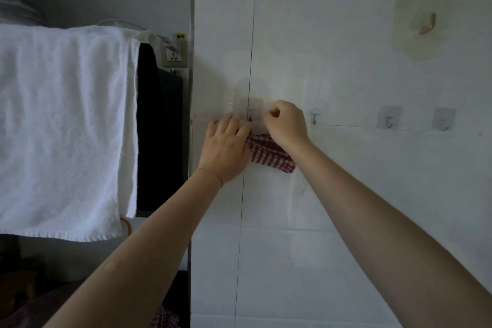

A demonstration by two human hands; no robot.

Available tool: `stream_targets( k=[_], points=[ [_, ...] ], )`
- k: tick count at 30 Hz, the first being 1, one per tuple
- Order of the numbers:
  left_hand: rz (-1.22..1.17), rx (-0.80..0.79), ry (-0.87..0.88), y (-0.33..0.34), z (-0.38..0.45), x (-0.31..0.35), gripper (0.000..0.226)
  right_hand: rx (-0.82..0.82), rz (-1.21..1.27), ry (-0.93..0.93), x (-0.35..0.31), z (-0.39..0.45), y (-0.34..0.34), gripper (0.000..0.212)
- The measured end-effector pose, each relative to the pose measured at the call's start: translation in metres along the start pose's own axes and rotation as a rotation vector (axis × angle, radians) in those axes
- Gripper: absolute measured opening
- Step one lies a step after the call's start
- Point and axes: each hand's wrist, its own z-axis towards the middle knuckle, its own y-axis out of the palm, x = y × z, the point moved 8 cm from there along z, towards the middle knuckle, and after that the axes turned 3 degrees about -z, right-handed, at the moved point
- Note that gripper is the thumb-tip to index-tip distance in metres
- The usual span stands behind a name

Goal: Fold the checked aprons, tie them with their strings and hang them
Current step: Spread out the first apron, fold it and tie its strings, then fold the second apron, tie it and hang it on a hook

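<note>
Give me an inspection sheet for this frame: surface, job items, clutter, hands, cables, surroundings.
Surface: white tiled wall, dim light, dark grout lines.
Job's things: folded red checked apron held against the wall just below a clear adhesive hook; its string is too small to make out. More checked fabric at the bottom edge.
Clutter: three free hooks to the right; a larger hook pad above.
Hands: left hand pressed on the apron's left end; right hand pinched shut at the hook.
Cables: white cable running to a wall socket.
Surroundings: white towel hanging at left, dark garment beside it.
</note>
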Motion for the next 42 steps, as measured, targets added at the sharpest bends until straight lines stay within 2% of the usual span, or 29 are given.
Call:
stream_targets(
  k=[2,4,5,7,8,9,11,13,17,20,24,28,31,35,39,42],
  points=[
    [-0.072,0.164,0.024,-0.018,-0.010,0.014,0.020,0.064,0.079,-0.071,-0.009,-0.016,-0.012,0.022],
    [-0.153,0.209,0.045,-0.023,-0.030,0.029,0.014,0.063,0.190,-0.146,-0.020,-0.038,-0.013,0.038],
    [-0.197,0.123,0.028,-0.016,-0.040,0.035,0.017,0.041,0.224,-0.174,-0.024,-0.049,-0.009,0.043],
    [-0.238,-0.299,-0.109,0.022,-0.072,0.037,0.025,-0.037,0.246,-0.215,-0.022,-0.076,0.012,0.046],
    [-0.193,-0.522,-0.181,0.043,-0.093,0.034,0.027,-0.078,0.237,-0.229,-0.019,-0.089,0.024,0.045],
    [-0.153,-0.680,-0.240,0.056,-0.113,0.028,0.028,-0.123,0.215,-0.228,-0.014,-0.101,0.037,0.044],
    [-0.102,-0.855,-0.349,0.069,-0.148,0.017,0.030,-0.253,0.183,-0.217,0.001,-0.128,0.065,0.045],
    [-0.067,-0.950,-0.447,0.076,-0.185,0.010,0.032,-0.440,0.145,-0.180,0.022,-0.159,0.098,0.048],
    [-0.046,-1.032,-0.557,0.093,-0.228,0.001,0.031,-0.733,0.083,-0.025,0.081,-0.208,0.161,0.042],
    [-0.025,-1.046,-0.609,0.097,-0.253,-0.009,0.030,-0.812,0.059,0.070,0.115,-0.239,0.188,0.028],
    [-0.060,-1.114,-0.715,0.099,-0.339,-0.020,0.030,-0.920,0.025,0.196,0.141,-0.321,0.233,0.015],
    [-0.087,-1.133,-0.791,0.093,-0.408,-0.058,0.032,-1.015,0.025,0.260,0.123,-0.365,0.286,0.017],
    [-0.125,-1.117,-0.884,0.093,-0.464,-0.113,0.034,-1.056,0.050,0.340,0.096,-0.391,0.335,0.017],
    [-0.015,-1.293,-0.903,0.094,-0.534,-0.184,0.050,-1.152,0.126,0.580,0.069,-0.435,0.398,0.017],
    [-0.094,-1.584,-0.839,0.104,-0.593,-0.216,0.044,-1.226,0.144,0.749,0.046,-0.472,0.439,0.019],
    [-0.134,-1.610,-0.797,0.113,-0.609,-0.218,0.063,-1.238,0.154,0.824,0.033,-0.489,0.452,0.019]
  ],
)
